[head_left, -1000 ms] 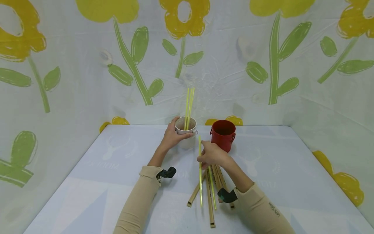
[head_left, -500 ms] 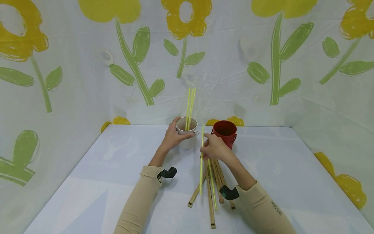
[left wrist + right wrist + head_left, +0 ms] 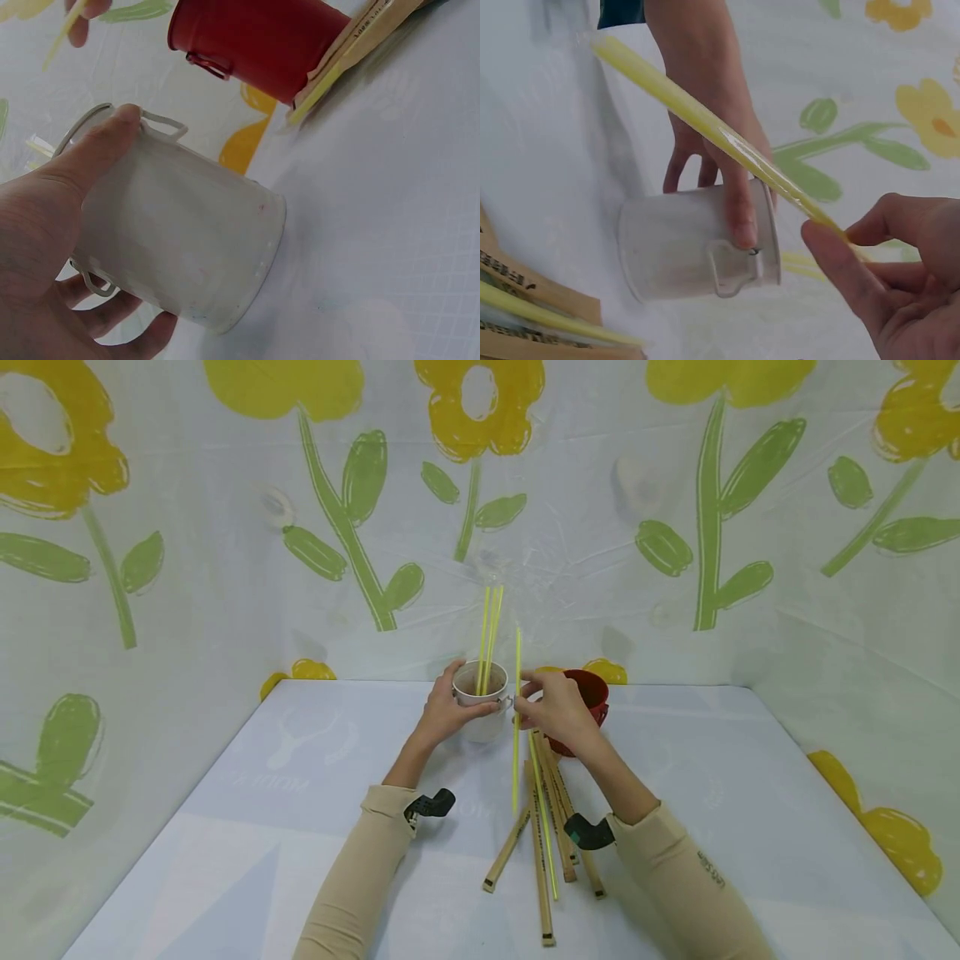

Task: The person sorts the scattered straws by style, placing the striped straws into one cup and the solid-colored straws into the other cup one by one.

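- Wooden sticks (image 3: 542, 852) and one yellow straw lying near, on the table (image 3: 225, 827).
- Right hand (image 3: 553, 714) pinching a straw (image 3: 517, 718), now lifted upright beside the white cup (image 3: 481, 702), up from the pile a second ago.
- Left hand (image 3: 442, 710) gripping the cup; red bucket (image 3: 588, 693) sitting right.

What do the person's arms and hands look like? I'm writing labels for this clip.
Both arms wear long beige sleeves: left sleeve, right sleeve, which carries small dark lettering near the cuff. Each wrist bears a small clip-like device, black on the left wrist, dark green on the right wrist. The hands are bare, with no gloves.
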Demonstrator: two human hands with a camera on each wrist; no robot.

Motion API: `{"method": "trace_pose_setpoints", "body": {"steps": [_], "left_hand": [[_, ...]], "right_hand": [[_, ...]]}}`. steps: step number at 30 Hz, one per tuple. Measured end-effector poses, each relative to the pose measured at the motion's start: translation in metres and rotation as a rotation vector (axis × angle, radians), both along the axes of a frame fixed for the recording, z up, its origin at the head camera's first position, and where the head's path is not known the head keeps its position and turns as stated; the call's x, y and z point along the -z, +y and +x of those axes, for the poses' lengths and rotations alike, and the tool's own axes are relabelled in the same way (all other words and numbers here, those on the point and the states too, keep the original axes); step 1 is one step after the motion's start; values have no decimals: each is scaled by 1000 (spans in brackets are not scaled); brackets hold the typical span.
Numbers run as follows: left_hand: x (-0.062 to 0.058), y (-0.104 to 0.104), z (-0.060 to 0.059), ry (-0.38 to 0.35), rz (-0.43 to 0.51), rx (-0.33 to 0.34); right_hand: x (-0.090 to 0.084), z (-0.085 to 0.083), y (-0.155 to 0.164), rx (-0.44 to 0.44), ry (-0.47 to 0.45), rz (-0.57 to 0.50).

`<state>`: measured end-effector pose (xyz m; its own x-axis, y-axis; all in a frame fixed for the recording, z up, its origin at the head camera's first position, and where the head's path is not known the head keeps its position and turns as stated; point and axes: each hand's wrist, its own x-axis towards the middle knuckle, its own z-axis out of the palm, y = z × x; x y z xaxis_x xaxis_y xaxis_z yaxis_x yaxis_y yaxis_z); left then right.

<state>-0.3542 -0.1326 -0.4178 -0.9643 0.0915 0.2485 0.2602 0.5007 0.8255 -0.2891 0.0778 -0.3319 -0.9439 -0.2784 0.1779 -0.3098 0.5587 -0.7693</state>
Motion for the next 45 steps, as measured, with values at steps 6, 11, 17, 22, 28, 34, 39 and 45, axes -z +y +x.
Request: {"method": "trace_pose_setpoints", "body": {"steps": [6, 11, 17, 22, 28, 34, 39, 45], "left_hand": [[2, 0, -2, 15, 6, 7], [1, 0, -1, 11, 14, 16], [1, 0, -1, 11, 18, 17], [1, 0, -1, 8, 22, 15], [0, 0, -2, -2, -6, -8], [-1, 1, 0, -23, 3, -15], [-2, 1, 1, -27, 14, -10], [-1, 1, 0, -19, 9, -10]], "right_hand": [[-11, -9, -3, 24, 87, -103], [-22, -17, -7, 60, 204, -131], [-36, -25, -14, 80, 297, -174], [-47, -31, -20, 104, 338, -199], [-56, -38, -26, 105, 373, -256], [-63, -45, -30, 115, 405, -293], [-67, -49, -33, 134, 415, -308], [-66, -54, -33, 147, 408, -319]]}}
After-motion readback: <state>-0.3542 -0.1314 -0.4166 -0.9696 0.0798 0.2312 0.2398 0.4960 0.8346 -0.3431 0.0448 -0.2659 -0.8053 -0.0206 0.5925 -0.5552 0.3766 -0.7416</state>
